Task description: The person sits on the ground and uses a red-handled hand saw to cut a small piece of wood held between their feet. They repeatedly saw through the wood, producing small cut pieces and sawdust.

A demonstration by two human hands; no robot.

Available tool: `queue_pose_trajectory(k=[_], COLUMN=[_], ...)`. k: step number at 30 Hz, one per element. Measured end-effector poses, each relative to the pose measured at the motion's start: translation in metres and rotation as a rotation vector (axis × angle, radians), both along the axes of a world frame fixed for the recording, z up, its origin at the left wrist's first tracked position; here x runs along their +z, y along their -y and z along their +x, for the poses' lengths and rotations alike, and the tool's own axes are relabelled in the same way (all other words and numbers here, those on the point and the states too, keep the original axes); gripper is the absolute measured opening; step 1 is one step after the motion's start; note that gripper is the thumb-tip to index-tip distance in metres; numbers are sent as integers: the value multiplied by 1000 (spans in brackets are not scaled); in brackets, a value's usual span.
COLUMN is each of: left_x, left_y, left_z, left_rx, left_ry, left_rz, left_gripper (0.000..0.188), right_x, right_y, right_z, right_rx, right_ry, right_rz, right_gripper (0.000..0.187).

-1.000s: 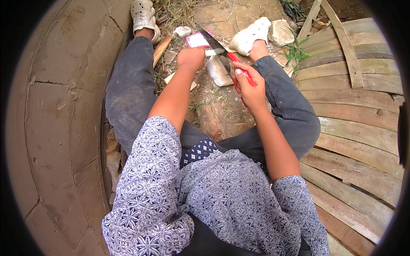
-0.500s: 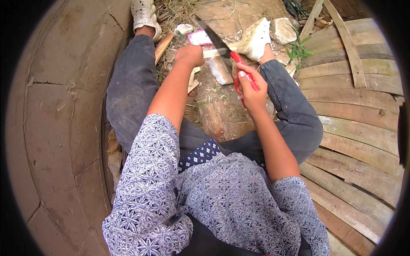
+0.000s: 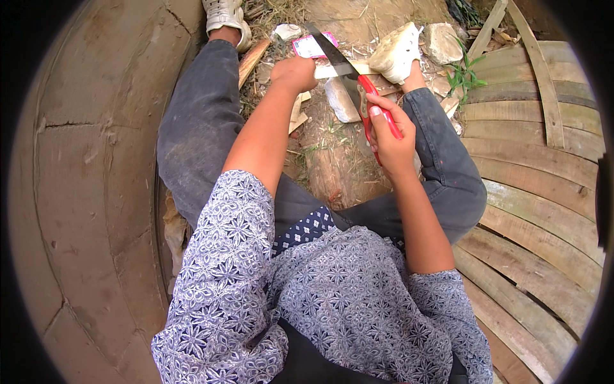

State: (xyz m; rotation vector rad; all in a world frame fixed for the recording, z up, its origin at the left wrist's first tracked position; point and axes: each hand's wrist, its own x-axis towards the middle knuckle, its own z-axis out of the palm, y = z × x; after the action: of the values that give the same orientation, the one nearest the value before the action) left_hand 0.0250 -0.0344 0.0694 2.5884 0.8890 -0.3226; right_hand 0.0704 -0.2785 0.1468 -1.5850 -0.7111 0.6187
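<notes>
My right hand (image 3: 391, 131) is closed around the red handle of a handsaw (image 3: 332, 54). The saw's dark blade points away from me to the upper left and crosses a pale wooden strip (image 3: 364, 67). Closed over the strip's left part is my left hand (image 3: 294, 75), its fingers mostly hidden beneath the back of the hand. My right shoe (image 3: 396, 54), a white one, rests at the strip's right end. A whitish block or stone (image 3: 342, 100) lies just nearer than the strip. Where the blade meets the wood, the cut is too small to make out.
A pink-edged card or packet (image 3: 313, 46) lies beyond my left hand. Wood scraps (image 3: 254, 61) and stones (image 3: 444, 43) are scattered on the dirt. Wooden slats (image 3: 531, 166) fill the right side, and a brown cracked wall-like surface (image 3: 83, 166) stands on the left.
The scene has shifted slightly to the right in view. Relative to my shoe, the saw and my right hand have drawn a little toward me. Both hands keep their hold.
</notes>
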Motion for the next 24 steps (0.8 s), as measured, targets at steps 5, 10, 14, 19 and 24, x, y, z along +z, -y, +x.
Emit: queue_pose_trajectory(k=[5,10,14,19,24], left_x=[-2,-6,-3,-5,-9], left_y=[2,1,1,3,5], left_z=[-2,1,0,0,0], left_rx=[-29,-21,-38,-36,-40], left_ry=[27,14,33,26,40], left_rz=[58,70,73,91,143], left_gripper=[28,28,29,29,27], right_x=[12,4,-2,20,59], right_y=[2,10,30,65,125], right_z=[0,-2,-9,-22,-40], right_rx=[14,-11,-43,-53,-83], right_ry=[-6,1,51,-169,-137], right_rz=[-59,-42,-54,-122,-172], right_gripper=[24,24,25,25,25])
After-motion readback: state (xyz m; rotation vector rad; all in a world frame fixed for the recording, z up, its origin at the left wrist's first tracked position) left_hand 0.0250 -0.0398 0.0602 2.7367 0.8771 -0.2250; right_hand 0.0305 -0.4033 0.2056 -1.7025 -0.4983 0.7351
